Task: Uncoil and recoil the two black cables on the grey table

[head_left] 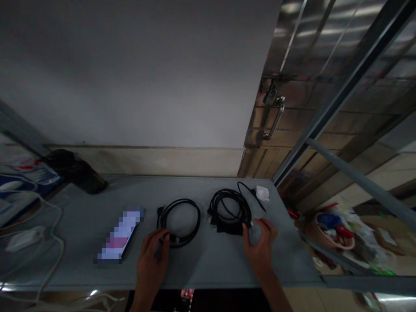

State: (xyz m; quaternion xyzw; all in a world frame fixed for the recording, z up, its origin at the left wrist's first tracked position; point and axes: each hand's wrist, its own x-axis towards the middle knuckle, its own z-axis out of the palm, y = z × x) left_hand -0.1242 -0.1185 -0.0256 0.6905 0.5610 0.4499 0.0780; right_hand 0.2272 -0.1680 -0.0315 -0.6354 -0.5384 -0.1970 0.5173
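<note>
Landmark: the loop [187, 239], a black cable laid flat on the shelf [201, 266].

The left hand [152, 255] is at the loop's near left edge, fingers curled, thumb and forefinger nearly together. Whether they pinch the cable or only touch it cannot be told. The placement appears meant to control the coil at its end, where loose turns could spread.

The right hand [260, 247] is right of the loop, thumb and fingers parted, with no firm hold evident. Its thumb is against or just beside the bundle [224, 226], a thicker black coil immediately right of the loop. This probably steadies the bundle's near right side. Both coils lie flat, presumably so that they do not roll or tangle.

A black lead [259, 200] and a white block [262, 193] lie beyond the bundle, to the loop's far right. The phone [121, 236] lies left of the loop, screen lit and face up, apparently for easy viewing; its content is illegible. White wire [58, 234] trails at the loop's far left.
</note>
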